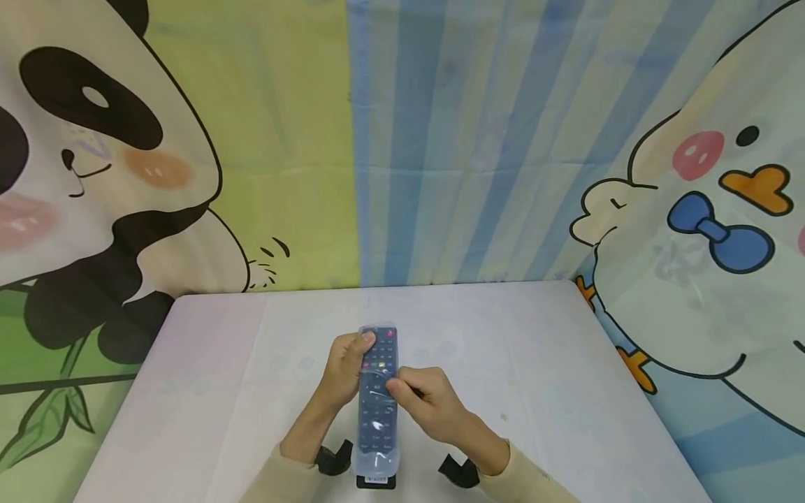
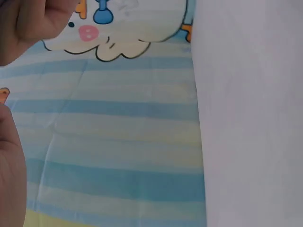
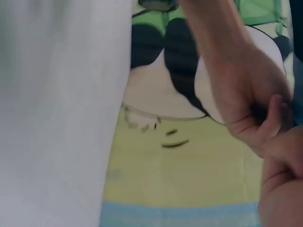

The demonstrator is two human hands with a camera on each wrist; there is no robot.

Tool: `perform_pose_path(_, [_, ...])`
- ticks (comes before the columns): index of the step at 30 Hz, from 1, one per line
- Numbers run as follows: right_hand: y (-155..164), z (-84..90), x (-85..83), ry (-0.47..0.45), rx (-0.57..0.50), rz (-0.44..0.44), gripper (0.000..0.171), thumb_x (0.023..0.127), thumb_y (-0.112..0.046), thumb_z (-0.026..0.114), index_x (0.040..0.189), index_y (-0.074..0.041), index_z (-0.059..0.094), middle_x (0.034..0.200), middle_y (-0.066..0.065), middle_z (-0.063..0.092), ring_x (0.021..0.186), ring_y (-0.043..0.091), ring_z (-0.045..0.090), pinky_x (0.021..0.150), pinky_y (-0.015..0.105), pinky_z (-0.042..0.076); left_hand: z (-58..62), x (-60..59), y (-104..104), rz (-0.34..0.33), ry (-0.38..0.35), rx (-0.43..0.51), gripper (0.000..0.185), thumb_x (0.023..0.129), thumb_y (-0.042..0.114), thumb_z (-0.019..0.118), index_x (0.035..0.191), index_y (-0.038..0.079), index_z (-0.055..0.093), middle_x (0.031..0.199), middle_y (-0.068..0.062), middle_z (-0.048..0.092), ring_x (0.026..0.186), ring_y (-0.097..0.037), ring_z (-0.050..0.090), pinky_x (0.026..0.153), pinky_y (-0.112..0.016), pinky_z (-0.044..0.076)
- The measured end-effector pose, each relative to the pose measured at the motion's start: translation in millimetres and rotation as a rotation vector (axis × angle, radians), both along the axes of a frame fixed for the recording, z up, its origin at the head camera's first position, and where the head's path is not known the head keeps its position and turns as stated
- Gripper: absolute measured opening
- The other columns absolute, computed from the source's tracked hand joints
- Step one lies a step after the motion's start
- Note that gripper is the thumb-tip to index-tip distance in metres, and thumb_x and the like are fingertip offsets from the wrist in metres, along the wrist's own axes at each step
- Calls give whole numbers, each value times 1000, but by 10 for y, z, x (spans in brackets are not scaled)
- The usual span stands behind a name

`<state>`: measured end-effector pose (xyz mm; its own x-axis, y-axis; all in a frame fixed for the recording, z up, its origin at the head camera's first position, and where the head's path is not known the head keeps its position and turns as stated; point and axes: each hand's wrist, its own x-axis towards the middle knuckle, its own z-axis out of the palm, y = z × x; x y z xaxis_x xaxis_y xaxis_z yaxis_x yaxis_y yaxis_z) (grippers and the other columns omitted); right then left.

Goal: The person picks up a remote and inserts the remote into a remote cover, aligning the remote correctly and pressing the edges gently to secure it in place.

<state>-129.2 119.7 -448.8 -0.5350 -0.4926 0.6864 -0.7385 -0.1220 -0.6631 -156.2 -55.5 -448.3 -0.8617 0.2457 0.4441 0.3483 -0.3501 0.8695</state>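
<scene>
A long dark remote control (image 1: 379, 398) with rows of buttons lies inside a clear plastic sleeve (image 1: 376, 464). Its black lower end, with a small white label, shows below the sleeve. My left hand (image 1: 344, 367) grips the upper left side, thumb on the front near the top buttons. At the middle of the right edge, my right hand (image 1: 434, 404) pinches between thumb and curled fingers; whether it has the film alone or the remote too, I cannot tell. The left wrist view shows part of my left hand (image 2: 11, 175). In the right wrist view, my right hand (image 3: 284, 184) sits below the left.
A white table (image 1: 503, 335) lies beneath both hands. Printed cloth with cartoon animals and stripes (image 1: 478, 140) stands behind and at the sides. Black straps (image 1: 334, 458) hang at both wrists, next to light sleeves.
</scene>
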Motion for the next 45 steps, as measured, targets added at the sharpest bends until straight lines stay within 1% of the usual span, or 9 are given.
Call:
perform_pose_path(4, [56,-23,-9,-250,29,77,31,101,9,49,74,-7,48,57,6,39,48,7,33,40,19,29,20,-14,-35,25,150,-90,37,100,5,40,68,-6,51,61,8,54,52,-1,50,40,-24,42])
perform_pose_path(7, [93,-7,-17,-362,92,106,17,105,3,45,95,-1,58,64,5,46,54,5,40,44,20,37,23,-23,-43,15,208,-130,34,101,3,39,70,-3,53,60,-1,52,55,-3,49,41,-27,42])
perform_pose_path(10, [113,9,-33,-360,167,102,19,107,-2,41,118,-1,56,74,3,51,64,4,48,52,23,46,23,-24,-46,21,238,-183,31,100,1,40,74,-1,55,61,-6,51,56,-4,48,42,-26,42])
perform_pose_path(13, [124,10,-58,-281,203,68,20,107,1,39,119,-3,54,82,2,56,71,4,53,58,25,52,32,-15,-44,22,232,-238,28,102,1,41,80,-1,58,63,-5,53,57,-5,49,44,-27,44])
perform_pose_path(20, [168,50,-138,-118,252,-51,17,103,7,43,106,-5,55,74,0,54,61,2,50,51,21,48,123,38,-16,-173,-51,-304,33,110,20,40,135,3,52,110,-15,64,88,-24,67,74,-39,57])
perform_pose_path(24, [139,54,-183,-109,269,-64,15,104,1,47,96,-8,55,69,-3,50,59,2,46,49,21,44,136,50,-2,-256,-168,-176,39,111,26,39,134,1,56,119,-18,63,93,-27,68,79,-42,57])
perform_pose_path(32, [33,-27,-194,-173,247,-140,16,98,-8,64,84,-10,59,66,-8,48,56,0,41,45,20,37,164,34,33,-65,-294,62,47,108,35,47,119,-11,51,106,-15,70,113,-30,64,94,-37,52])
perform_pose_path(38, [-12,-21,-199,-89,233,-137,33,93,2,67,69,-13,51,58,-6,40,54,-3,36,44,17,29,176,29,27,-23,-416,136,45,105,37,52,117,-6,52,96,-11,69,96,-24,67,89,-34,54])
perform_pose_path(45, [-115,202,-119,-109,82,12,43,90,21,57,63,-8,41,54,3,36,52,-2,31,41,18,25,188,4,11,0,-482,214,46,105,37,53,117,-8,51,87,-6,59,79,-17,60,73,-28,54])
